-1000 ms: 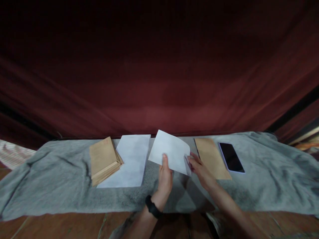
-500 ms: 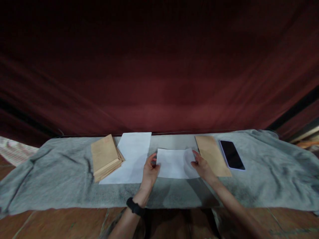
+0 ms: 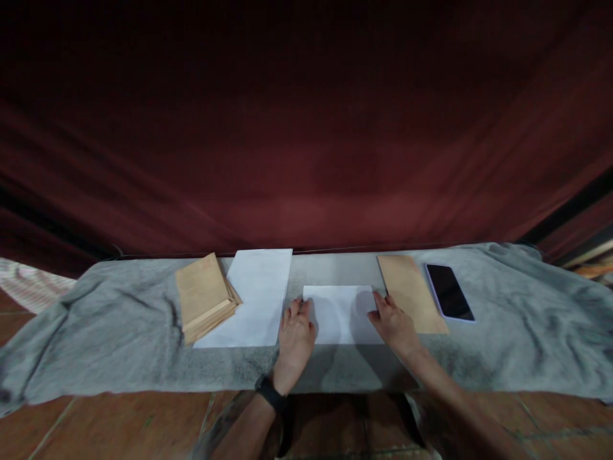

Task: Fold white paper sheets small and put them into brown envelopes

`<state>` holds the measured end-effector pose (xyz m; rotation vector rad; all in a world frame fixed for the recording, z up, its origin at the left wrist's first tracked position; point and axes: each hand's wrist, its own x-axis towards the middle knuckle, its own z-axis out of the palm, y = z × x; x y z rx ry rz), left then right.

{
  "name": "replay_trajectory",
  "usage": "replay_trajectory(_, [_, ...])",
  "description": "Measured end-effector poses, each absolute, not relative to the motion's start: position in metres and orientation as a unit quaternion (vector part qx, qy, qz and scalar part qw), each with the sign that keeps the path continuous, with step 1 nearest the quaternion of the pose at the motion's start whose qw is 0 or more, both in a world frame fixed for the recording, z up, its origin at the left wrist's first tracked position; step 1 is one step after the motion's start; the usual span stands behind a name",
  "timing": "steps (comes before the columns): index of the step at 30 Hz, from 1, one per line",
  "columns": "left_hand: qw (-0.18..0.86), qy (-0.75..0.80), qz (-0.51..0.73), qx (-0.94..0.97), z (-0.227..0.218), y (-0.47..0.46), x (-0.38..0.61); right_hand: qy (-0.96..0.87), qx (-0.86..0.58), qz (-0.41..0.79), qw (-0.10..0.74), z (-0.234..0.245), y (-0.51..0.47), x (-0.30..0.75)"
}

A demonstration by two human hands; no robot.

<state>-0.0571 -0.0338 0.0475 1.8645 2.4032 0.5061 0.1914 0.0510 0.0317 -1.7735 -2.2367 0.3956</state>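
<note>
A small white sheet of paper point(image 3: 340, 313) lies flat on the grey cloth in front of me, wider than it is deep. Over its left edge rests my left hand point(image 3: 297, 335), palm down, with the fingers stretched forward and the thumb on the paper. At the right edge, my right hand point(image 3: 395, 324) has its thumb over the sheet and its forefinger by the far corner, holding that side. Both hands cast shadows on the paper. A brown envelope point(image 3: 412, 294) lies just beyond my right hand.
On the left, a stack of brown envelopes point(image 3: 201, 291) overlaps larger white paper point(image 3: 261, 281). A phone point(image 3: 449, 292) with a pale purple rim lies at the right. The grey cloth point(image 3: 522, 319) covers the narrow surface, and a dark red curtain point(image 3: 306, 160) hangs behind it.
The small sheet, slightly bowed before, now lies flat. My left hand has turned palm down and shifted onto its left edge. My right hand stays at the right edge.
</note>
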Motion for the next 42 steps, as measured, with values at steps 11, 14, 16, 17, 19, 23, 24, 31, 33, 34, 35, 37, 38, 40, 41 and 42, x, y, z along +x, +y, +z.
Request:
replay_trajectory(11, [0.04,0.659,0.192,0.726,0.018,-0.007,-0.004,-0.814,-0.452,0.227,0.284,0.007,0.036,0.121])
replay_trajectory(14, [0.039,0.664,0.17,0.727,0.013,0.0,-0.008,-0.843,-0.449,0.168,0.246,0.001,0.031,0.116])
replay_trajectory(16, [0.024,0.666,0.158,0.729,0.011,0.002,-0.011,-0.853,-0.45,0.126,0.231,0.001,0.029,0.119])
replay_trajectory(17, [0.014,0.666,0.154,0.73,0.01,0.002,-0.011,-0.854,-0.454,0.11,0.228,0.0,0.029,0.121])
replay_trajectory(19, [-0.002,0.672,0.148,0.726,0.009,0.002,-0.012,-0.852,-0.462,0.088,0.228,0.0,0.03,0.124])
replay_trajectory(23, [-0.015,0.696,0.138,0.705,0.007,0.002,-0.013,-0.856,-0.458,0.067,0.231,0.001,0.031,0.129])
replay_trajectory(24, [-0.017,0.7,0.139,0.7,0.007,0.002,-0.015,-0.855,-0.458,0.063,0.232,0.001,0.032,0.13])
replay_trajectory(31, [-0.029,0.721,0.162,0.673,0.006,0.001,-0.03,-0.843,-0.48,0.041,0.239,-0.001,0.035,0.144])
replay_trajectory(33, [-0.03,0.729,0.163,0.664,0.005,0.0,-0.033,-0.84,-0.487,0.036,0.239,-0.003,0.035,0.147])
replay_trajectory(34, [-0.031,0.734,0.166,0.658,0.005,-0.001,-0.035,-0.837,-0.491,0.035,0.239,-0.004,0.035,0.148])
replay_trajectory(35, [-0.03,0.739,0.169,0.652,0.005,-0.002,-0.036,-0.834,-0.496,0.034,0.24,-0.005,0.036,0.149])
replay_trajectory(37, [-0.028,0.747,0.183,0.638,0.005,-0.004,-0.037,-0.828,-0.504,0.035,0.244,-0.007,0.035,0.151])
replay_trajectory(38, [-0.027,0.751,0.192,0.631,0.005,-0.005,-0.037,-0.823,-0.509,0.037,0.249,-0.008,0.035,0.151])
replay_trajectory(40, [-0.026,0.756,0.212,0.619,0.005,-0.007,-0.038,-0.814,-0.518,0.04,0.259,-0.009,0.034,0.152])
replay_trajectory(41, [-0.025,0.759,0.22,0.613,0.005,-0.009,-0.039,-0.81,-0.522,0.042,0.264,-0.01,0.034,0.152])
replay_trajectory(42, [-0.023,0.761,0.229,0.607,0.005,-0.01,-0.039,-0.806,-0.526,0.043,0.268,-0.011,0.034,0.153])
